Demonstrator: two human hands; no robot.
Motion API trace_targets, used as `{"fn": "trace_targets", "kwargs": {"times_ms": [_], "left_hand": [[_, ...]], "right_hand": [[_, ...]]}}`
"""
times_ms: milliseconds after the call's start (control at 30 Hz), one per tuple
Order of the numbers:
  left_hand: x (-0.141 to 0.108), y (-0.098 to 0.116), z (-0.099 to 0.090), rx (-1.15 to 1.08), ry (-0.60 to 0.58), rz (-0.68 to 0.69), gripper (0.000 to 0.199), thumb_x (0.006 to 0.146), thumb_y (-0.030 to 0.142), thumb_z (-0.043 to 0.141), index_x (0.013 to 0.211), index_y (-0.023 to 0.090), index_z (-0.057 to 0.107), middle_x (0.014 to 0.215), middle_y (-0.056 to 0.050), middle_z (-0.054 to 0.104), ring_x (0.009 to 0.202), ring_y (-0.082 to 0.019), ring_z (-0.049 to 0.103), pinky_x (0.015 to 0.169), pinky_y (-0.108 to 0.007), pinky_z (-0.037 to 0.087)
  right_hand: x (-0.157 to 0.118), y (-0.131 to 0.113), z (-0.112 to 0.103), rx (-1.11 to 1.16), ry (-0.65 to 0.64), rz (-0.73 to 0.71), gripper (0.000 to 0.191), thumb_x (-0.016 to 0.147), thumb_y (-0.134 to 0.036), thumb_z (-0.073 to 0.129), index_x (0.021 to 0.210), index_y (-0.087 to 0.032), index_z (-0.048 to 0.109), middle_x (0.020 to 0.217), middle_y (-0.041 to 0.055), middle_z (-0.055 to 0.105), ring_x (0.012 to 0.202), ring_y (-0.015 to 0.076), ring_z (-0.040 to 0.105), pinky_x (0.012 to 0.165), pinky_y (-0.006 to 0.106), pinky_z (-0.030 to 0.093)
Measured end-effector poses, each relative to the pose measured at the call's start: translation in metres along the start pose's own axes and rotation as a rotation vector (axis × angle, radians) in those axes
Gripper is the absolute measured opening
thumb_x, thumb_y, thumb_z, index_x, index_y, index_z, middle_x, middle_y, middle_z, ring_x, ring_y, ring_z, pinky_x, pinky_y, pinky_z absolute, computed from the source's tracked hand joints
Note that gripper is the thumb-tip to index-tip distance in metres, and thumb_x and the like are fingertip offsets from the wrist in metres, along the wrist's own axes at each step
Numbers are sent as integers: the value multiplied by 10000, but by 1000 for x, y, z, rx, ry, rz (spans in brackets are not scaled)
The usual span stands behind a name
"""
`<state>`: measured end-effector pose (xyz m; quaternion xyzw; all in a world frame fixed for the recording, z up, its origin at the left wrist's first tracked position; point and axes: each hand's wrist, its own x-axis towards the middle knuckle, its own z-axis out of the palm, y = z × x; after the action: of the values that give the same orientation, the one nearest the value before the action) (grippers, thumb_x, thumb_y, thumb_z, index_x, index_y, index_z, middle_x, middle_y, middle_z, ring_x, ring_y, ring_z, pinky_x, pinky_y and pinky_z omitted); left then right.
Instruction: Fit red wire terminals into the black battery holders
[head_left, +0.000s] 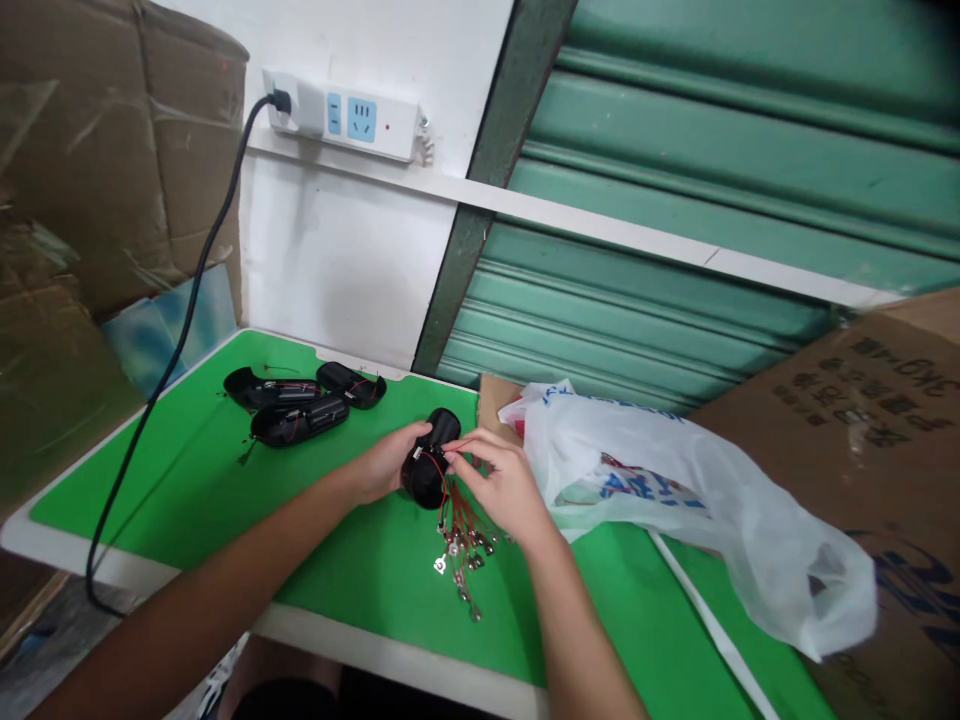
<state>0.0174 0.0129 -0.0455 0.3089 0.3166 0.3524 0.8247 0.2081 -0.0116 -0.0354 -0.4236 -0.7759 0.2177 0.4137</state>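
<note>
My left hand is closed round the side of a black plastic housing, holding it tilted above the green table. At the housing's upper right edge, my right hand pinches a thin red wire between thumb and fingertips. Below my right hand lies a bunch of red wires with small metal contact plates at their ends. How the wire meets the housing is too small to make out.
Several black housings with wires lie at the table's back left. A white plastic bag sits on the right, beside a large cardboard box. A black cable runs from the wall power strip down past the left edge.
</note>
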Motion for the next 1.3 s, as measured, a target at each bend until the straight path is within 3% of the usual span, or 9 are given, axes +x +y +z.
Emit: {"fn": "trace_targets", "kwargs": {"times_ms": [200,433,800,1033,1300], "left_hand": [[4,-5,-5,40,60,-14,301,873,461,683,941,169,716,723,7,684,676,-166,610,665,-255,421],[3,-3,-3,9,62,-17,279,886,437,672,892,163,726,731,-8,712,662,-163,617,661,-253,429],[-6,9,11,-23,95,-90,421,1037,360,416,969,127,760,691,-37,738,611,-153,630,633,-249,437],[-6,9,8,-56,49,-82,337,972,390,548,1036,125,745,717,-34,752,637,-166,662,655,-249,463],[-6,9,9,-6,113,-82,371,997,383,496,1107,124,738,756,-37,760,668,-165,656,699,-256,474]], "right_hand": [[-4,-5,2,-141,-11,-61,150,951,-218,617,970,-240,764,928,51,743,843,219,710,777,351,558],[-3,-5,4,-131,35,-59,157,963,-226,621,933,-237,775,892,51,752,805,221,717,747,351,553],[-1,-3,4,-4,74,16,157,948,-265,668,891,-240,812,835,40,769,722,193,701,679,319,545],[-1,-1,5,1,88,4,141,941,-260,685,940,-229,823,820,39,775,702,183,695,675,305,553],[-2,0,7,-48,78,-15,151,951,-237,667,937,-231,817,835,34,772,710,181,700,697,304,553]]}}
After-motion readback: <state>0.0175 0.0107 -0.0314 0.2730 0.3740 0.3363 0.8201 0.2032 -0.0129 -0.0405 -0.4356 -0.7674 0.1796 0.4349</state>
